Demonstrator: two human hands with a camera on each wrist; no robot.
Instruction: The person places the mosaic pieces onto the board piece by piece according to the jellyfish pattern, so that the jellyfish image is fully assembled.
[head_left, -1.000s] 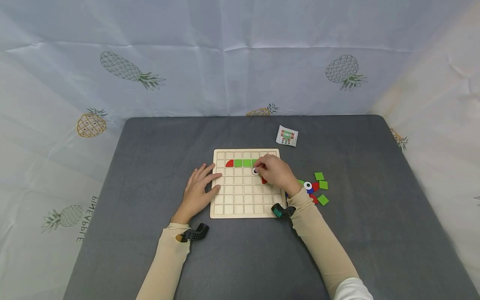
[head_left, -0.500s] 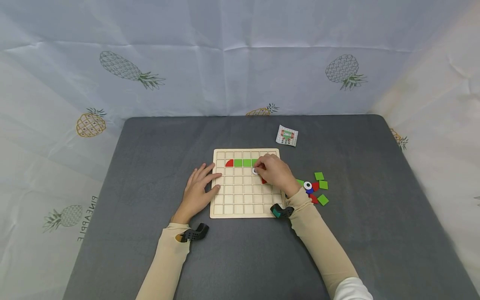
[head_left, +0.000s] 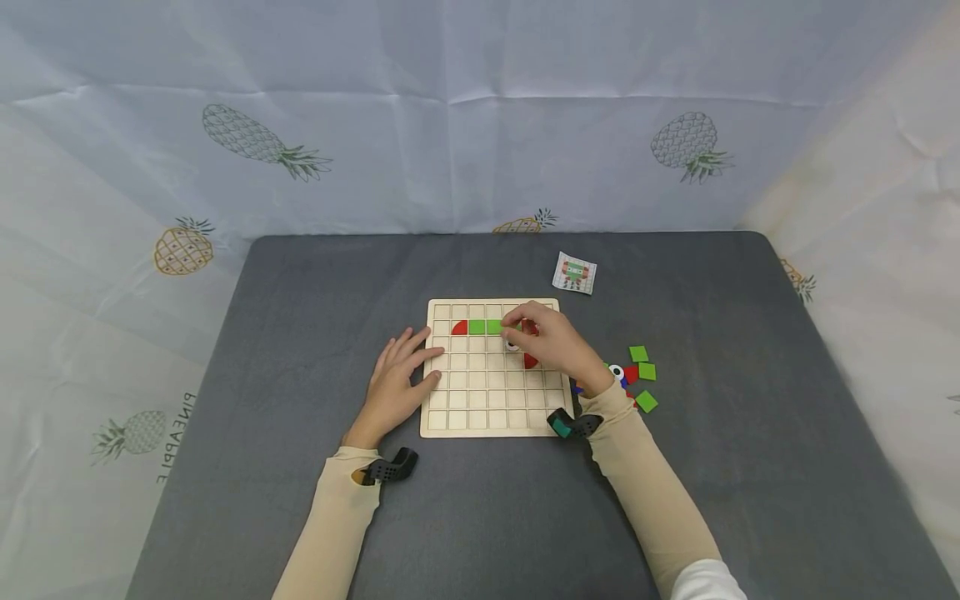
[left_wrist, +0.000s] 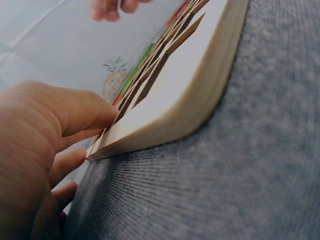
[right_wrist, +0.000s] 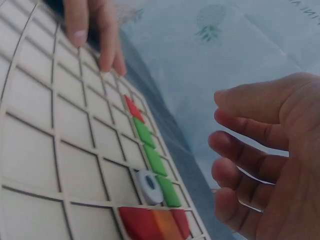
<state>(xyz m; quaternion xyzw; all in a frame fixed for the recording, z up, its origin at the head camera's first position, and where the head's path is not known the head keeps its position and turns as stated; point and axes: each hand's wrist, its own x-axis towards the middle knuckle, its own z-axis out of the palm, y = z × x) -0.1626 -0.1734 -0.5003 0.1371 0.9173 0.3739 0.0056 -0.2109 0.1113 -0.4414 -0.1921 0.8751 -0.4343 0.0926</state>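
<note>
Up comes the right hand (head_left: 551, 340) off the white eye tile (right_wrist: 152, 191), empty, fingers loosely bent; left hand (head_left: 396, 387), fingers spread, touches the grid board (head_left: 478, 400).

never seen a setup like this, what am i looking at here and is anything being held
There is no machine, just bare human hands. The wide picture comes from a head-worn camera; the close ones come from a left-wrist camera and a right-wrist camera. On the dark table lie a wooden grid board with red, green and white pieces on it, a printed card and some loose coloured pieces. The left hand touches the board's edge. The right hand is above the board, and neither visibly holds a piece.
</note>
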